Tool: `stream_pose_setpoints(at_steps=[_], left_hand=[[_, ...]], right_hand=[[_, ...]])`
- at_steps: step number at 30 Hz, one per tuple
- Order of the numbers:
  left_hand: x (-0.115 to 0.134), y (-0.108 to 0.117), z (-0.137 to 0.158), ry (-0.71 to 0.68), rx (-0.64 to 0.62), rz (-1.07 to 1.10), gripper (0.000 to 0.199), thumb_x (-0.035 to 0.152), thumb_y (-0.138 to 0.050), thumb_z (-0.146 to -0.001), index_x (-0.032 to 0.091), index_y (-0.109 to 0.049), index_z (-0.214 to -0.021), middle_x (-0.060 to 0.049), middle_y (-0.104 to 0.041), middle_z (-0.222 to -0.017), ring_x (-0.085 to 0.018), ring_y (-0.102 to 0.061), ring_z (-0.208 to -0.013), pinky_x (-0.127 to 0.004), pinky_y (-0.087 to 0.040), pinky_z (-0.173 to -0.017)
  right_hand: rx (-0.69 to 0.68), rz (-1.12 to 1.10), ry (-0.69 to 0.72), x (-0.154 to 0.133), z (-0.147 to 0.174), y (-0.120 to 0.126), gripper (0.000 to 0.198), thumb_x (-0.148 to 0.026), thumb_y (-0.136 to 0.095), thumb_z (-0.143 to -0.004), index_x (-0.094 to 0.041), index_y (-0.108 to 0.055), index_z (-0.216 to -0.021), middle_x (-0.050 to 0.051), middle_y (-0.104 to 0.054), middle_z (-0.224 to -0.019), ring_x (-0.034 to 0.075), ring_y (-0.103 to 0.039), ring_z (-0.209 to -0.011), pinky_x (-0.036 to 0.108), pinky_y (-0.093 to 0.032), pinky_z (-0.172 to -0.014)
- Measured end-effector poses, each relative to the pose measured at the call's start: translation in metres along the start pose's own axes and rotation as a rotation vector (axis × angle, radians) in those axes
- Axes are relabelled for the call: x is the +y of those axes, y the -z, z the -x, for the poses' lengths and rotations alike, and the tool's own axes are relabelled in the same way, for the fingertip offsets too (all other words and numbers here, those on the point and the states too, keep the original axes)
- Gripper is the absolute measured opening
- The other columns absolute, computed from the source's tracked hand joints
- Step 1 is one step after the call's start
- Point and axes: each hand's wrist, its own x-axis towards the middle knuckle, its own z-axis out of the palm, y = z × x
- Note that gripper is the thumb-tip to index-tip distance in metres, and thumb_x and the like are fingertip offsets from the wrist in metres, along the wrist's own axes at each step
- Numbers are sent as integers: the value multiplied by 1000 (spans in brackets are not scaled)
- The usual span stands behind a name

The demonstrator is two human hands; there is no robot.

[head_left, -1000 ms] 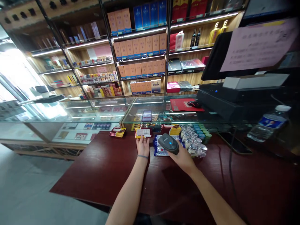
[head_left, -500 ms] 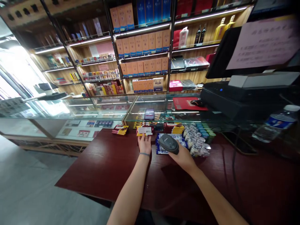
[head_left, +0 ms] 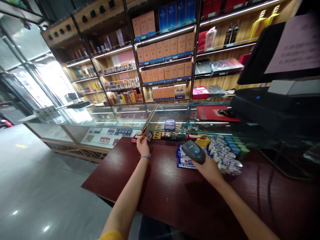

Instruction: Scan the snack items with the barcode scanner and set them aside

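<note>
My left hand (head_left: 142,147) pinches a red and yellow snack packet (head_left: 147,133), held tilted with its pale label side showing. Just behind it, a small stack of similar packets (head_left: 135,138) lies at the far left part of the brown table. In my right hand (head_left: 208,170) is a dark grey barcode scanner (head_left: 193,151), its small blue light lit. Under and beside the scanner lie blue and white packets (head_left: 182,161). Right of them stand several clear jars with silvery lids (head_left: 225,156). Another pile of red and yellow packets (head_left: 200,140) lies behind the scanner.
A glass display counter (head_left: 125,116) borders the far side of the brown table (head_left: 160,180). Green and blue cans (head_left: 241,151) stand beyond the jars. On the right are a black monitor (head_left: 260,53), a black cable (head_left: 271,183) and a red mat with a mouse (head_left: 212,113).
My left hand has carried the snack packet leftward to the stack and tilted it. The scanner's blue light now shows. The view has turned left.
</note>
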Motion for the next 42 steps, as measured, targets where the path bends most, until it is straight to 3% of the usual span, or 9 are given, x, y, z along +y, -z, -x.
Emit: stream_pose_setpoints(at_steps=[6, 10, 17, 21, 26, 30, 34, 38, 42], left_hand=[[12, 52, -43, -453, -191, -554, 11, 27, -62, -88, 21, -71, -92, -6, -68, -92, -21, -65, -93, -36, -52, -89], [13, 67, -58, -606, -352, -746, 18, 15, -57, -89, 23, -72, -96, -7, -69, -99, -22, -65, -97, -37, -52, -91], [-5, 76, -74, -672, -551, -989, 22, 12, -55, -90, 24, -72, -98, -6, -69, -100, -23, -63, -101, -37, -50, -94], [-14, 77, -84, -653, -612, -976, 24, 12, -56, -90, 24, -72, -102, -7, -68, -105, -23, -62, -103, -39, -49, -99], [-19, 79, -92, -607, -648, -864, 23, 17, -66, -84, 27, -73, -104, -7, -67, -108, -23, -63, -105, -41, -49, -102], [-18, 82, -91, -630, -691, -864, 26, 28, -76, -78, 27, -73, -104, -7, -66, -110, -24, -62, -107, -42, -50, -102], [-13, 81, -89, -641, -692, -856, 30, 28, -80, -74, 27, -73, -103, -6, -65, -109, -24, -63, -107, -44, -51, -102], [-4, 75, -85, -648, -698, -848, 25, 28, -77, -78, 27, -73, -103, -7, -66, -107, -24, -63, -106, -44, -51, -101], [4, 55, -68, -682, -673, -777, 21, 32, -70, -85, 26, -72, -106, -8, -67, -109, -26, -63, -107, -44, -50, -101]], right_hand=[[46, 14, 17, -14, -7, -3, 57, -48, -65, -77, -23, -59, -127, 10, -78, -101, 33, -72, -103, 37, -54, -78], [50, 10, 51, -25, -13, -10, 51, -48, -63, -77, -22, -60, -121, 10, -77, -100, 34, -71, -104, 38, -53, -78], [74, -48, 42, -42, -23, -24, 46, -49, -61, -77, -22, -61, -114, 10, -77, -95, 34, -72, -96, 38, -53, -75], [58, -100, 22, -42, -26, -29, 49, -50, -63, -75, -21, -62, -115, 9, -77, -94, 32, -73, -90, 38, -54, -74], [51, -114, 13, -42, -24, -29, 49, -49, -65, -76, -20, -64, -115, 9, -77, -93, 31, -74, -89, 37, -55, -73], [45, -124, 10, -40, -24, -32, 51, -50, -65, -76, -20, -63, -117, 10, -77, -95, 32, -73, -90, 37, -55, -70], [75, -116, 19, -35, -24, -35, 51, -51, -65, -76, -20, -63, -116, 10, -77, -96, 32, -73, -89, 39, -55, -73], [69, -107, -9, -31, -24, -29, 44, -50, -66, -75, -21, -64, -109, 8, -76, -87, 31, -73, -82, 38, -55, -68], [125, -110, 4, -31, -24, -10, 39, -48, -65, -76, -21, -65, -104, 8, -76, -86, 31, -73, -89, 36, -55, -68]])
